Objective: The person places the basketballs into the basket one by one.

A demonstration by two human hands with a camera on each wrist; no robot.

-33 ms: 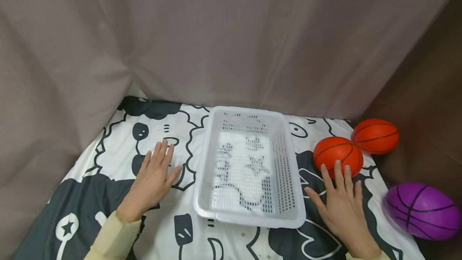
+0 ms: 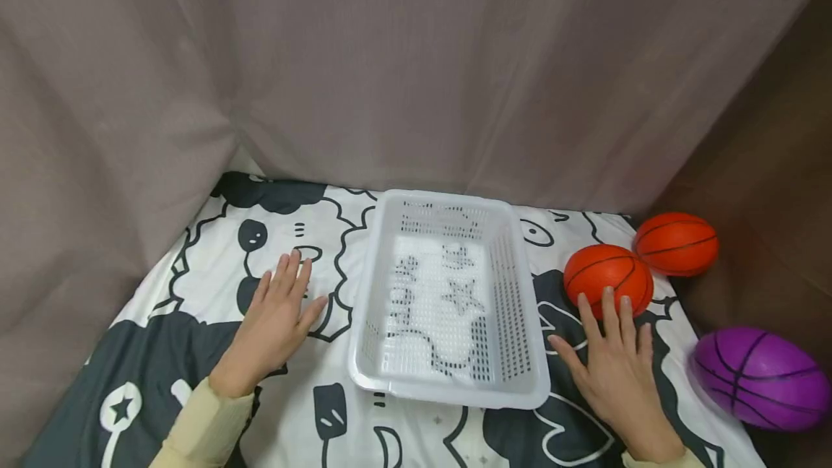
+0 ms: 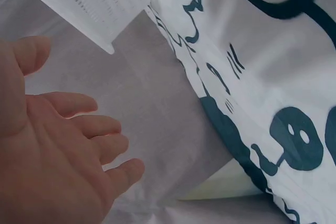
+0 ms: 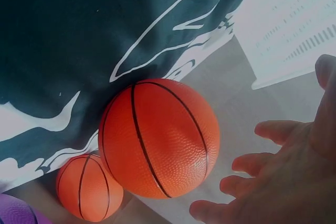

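Note:
A white perforated basket [image 2: 448,399] stands on the patterned cloth between the two hands, with only cloth pattern showing through its floor. To its left, the left hand [image 2: 269,331] lies palm down with fingers extended, holding nothing. The right hand [image 2: 614,374], fingers spread, is right of the basket, its fingertips at the near side of an orange ball [image 2: 604,273]. In the right wrist view the right hand [image 4: 283,166] shows a gap beside the nearer orange ball [image 4: 163,140]; it grips nothing. A second orange ball [image 2: 677,243] is beside the first, farther back and right.
A purple ball [image 2: 760,379] is at the right edge of the cloth [image 2: 292,410]. A grey-brown curtain [image 2: 416,71] hangs behind the cloth and along both sides. In the left wrist view the basket's corner [image 3: 105,35] appears above the left hand.

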